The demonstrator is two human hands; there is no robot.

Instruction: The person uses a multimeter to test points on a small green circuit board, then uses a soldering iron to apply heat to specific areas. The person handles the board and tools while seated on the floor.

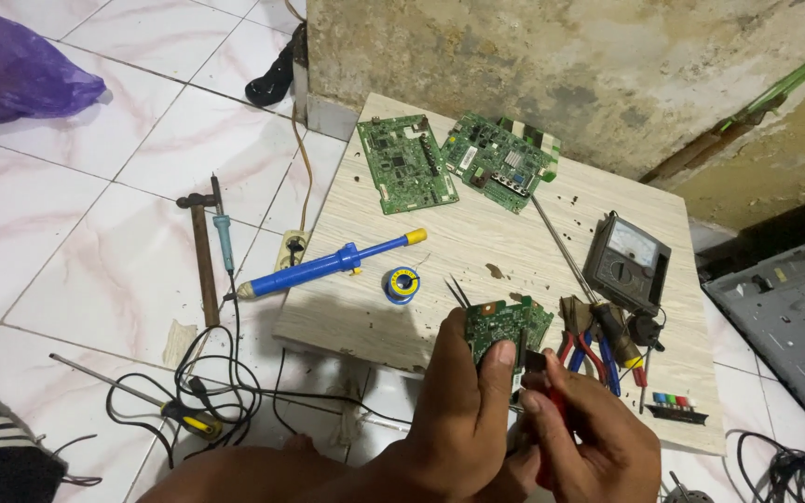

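Wooden board (477, 251) on tiled floor, left hand (463, 401) gripping half-hidden small circuit board (505, 326), right hand (589, 438) clasping obscured red-handled tool (556, 410).

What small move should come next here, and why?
Probably ease the red-handled tool in the right hand closer to the small green circuit board. The left hand holds that board up over the wooden board, and the tool's tip sits right at the board's edge, so a fine approach looks due.

Bare board (477, 244) lies open between solder spool (403, 284) and multimeter (627, 262).
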